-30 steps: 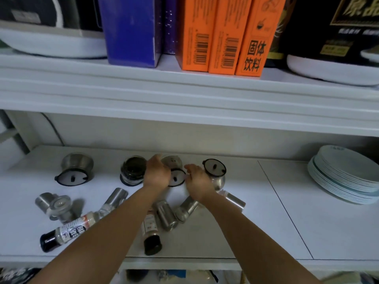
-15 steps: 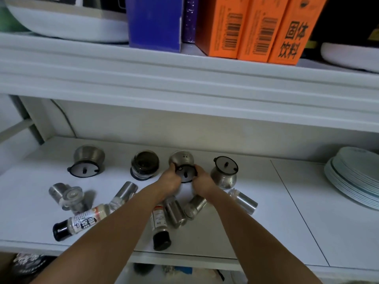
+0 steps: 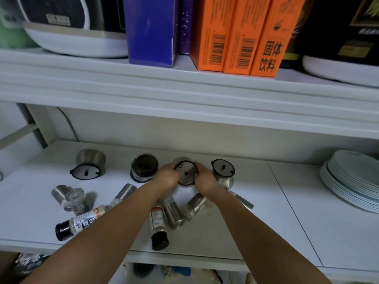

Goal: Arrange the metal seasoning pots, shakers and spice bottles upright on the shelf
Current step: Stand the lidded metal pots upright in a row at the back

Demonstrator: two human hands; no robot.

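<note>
While both hands close around it from either side, a round metal seasoning pot with a clear, black-rimmed lid (image 3: 185,174) sits at the back middle of the white lower shelf (image 3: 266,212), tilted so its lid faces the camera. The left hand (image 3: 167,179) curls its fingers on the pot's left edge and the right hand (image 3: 206,180) grips the right edge. Just right of it another lidded metal pot (image 3: 223,175) stands nearly upright; to the left lie a dark-filled pot (image 3: 144,168) and a tipped-over metal pot (image 3: 88,163). Small metal shakers (image 3: 193,206) and a black-capped spice bottle (image 3: 158,226) lie on their sides below the hands, another labelled bottle (image 3: 80,223) to the left. White plates (image 3: 352,181) are stacked on the right.
</note>
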